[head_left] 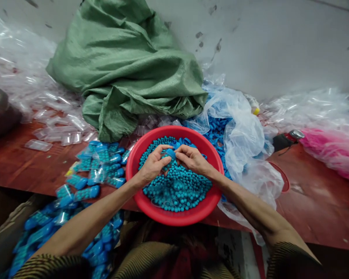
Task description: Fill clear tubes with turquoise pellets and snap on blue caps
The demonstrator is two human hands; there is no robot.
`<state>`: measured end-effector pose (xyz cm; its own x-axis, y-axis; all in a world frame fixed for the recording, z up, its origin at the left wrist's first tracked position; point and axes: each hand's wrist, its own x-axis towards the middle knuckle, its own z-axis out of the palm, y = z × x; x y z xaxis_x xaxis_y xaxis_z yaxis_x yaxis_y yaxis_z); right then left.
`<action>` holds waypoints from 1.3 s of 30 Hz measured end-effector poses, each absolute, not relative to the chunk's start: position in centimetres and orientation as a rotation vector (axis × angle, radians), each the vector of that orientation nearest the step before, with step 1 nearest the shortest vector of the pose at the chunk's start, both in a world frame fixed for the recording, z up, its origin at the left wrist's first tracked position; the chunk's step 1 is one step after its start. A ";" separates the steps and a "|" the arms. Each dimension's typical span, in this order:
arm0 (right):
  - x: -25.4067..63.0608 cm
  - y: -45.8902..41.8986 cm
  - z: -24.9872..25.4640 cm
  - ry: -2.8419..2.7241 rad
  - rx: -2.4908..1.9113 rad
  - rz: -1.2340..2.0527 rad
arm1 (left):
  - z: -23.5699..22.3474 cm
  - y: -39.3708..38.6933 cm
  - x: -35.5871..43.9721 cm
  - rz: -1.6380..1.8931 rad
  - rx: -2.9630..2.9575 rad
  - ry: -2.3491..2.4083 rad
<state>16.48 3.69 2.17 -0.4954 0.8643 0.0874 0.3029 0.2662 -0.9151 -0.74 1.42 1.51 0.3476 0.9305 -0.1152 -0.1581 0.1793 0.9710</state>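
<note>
A red basin [178,219] holds a heap of turquoise-blue beads [178,193], with blue plastic caps [187,143] at its far side. Above the beads, my left hand [155,164] is closed around a small piece with a blue cap [170,154]; the rest of that piece is hidden by the fingers. My right hand [192,158] pinches at the other side of it, close to the left fingertips. Whether the right fingers hold the cap itself or something smaller, I cannot make out.
Filled bead packs with blue caps [100,161] lie left of the basin and below the table edge. Clear empty cases [64,128] spread behind them. A green sack [133,73] stands at the back. A plastic bag [244,131] with blue caps sits right on the red table [317,209].
</note>
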 end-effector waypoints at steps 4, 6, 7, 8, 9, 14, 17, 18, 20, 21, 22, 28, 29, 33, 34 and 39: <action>16.9 3.4 1.7 -1.863 -1.044 1.277 | 1.6 1.4 -0.7 0.876 1.105 0.896; 16.8 3.1 1.4 -1.876 -1.051 1.256 | 1.5 1.3 -0.7 0.858 1.123 0.904; 16.7 2.9 1.3 -1.893 -1.063 1.206 | 1.4 1.3 -0.7 0.864 1.150 0.921; 16.6 2.7 1.2 -1.921 -1.071 1.128 | 1.3 1.2 -0.6 0.881 1.193 0.953; 16.5 2.6 1.1 -1.959 -1.069 1.039 | 1.2 1.1 -0.6 0.907 1.249 1.000; 16.2 2.9 1.4 -1.965 -1.050 0.991 | 1.0 1.2 -0.5 1.001 1.331 1.076; 16.7 3.8 2.5 -1.826 -1.033 1.390 | 1.2 1.5 -0.6 1.008 1.185 1.003; 17.0 4.1 2.9 -1.762 -1.012 1.519 | 1.3 1.6 -0.7 1.003 1.158 0.989; 17.4 4.8 3.5 -1.607 -1.002 1.650 | 1.5 1.6 -0.8 0.966 1.153 0.965; 17.5 5.0 3.7 -1.531 -1.015 1.646 | 1.6 1.6 -0.8 0.941 1.164 0.950; 17.6 5.2 3.8 -1.472 -1.035 1.619 | 1.7 1.5 -0.7 0.919 1.177 0.938; 16.9 5.1 3.4 -1.701 -1.126 1.279 | 1.6 1.3 -0.3 0.939 1.164 0.954; 16.8 4.9 3.3 -1.766 -1.112 1.212 | 1.5 1.3 -0.3 0.939 1.162 0.959; 16.0 3.7 2.9 -2.060 -1.041 0.942 | 1.2 1.5 -0.4 0.966 1.186 0.997; 15.8 3.3 2.7 -2.159 -1.029 0.858 | 1.1 1.5 -0.4 0.993 1.206 0.994; 14.7 2.1 2.3 -2.444 -1.161 0.479 | 0.6 1.9 -0.4 1.088 1.298 0.957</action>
<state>14.66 2.10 2.27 -0.5802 0.7898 0.1990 0.6562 0.5980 -0.4602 -0.40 1.90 0.64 0.2425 0.9687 0.0521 -0.0723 -0.0356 0.9968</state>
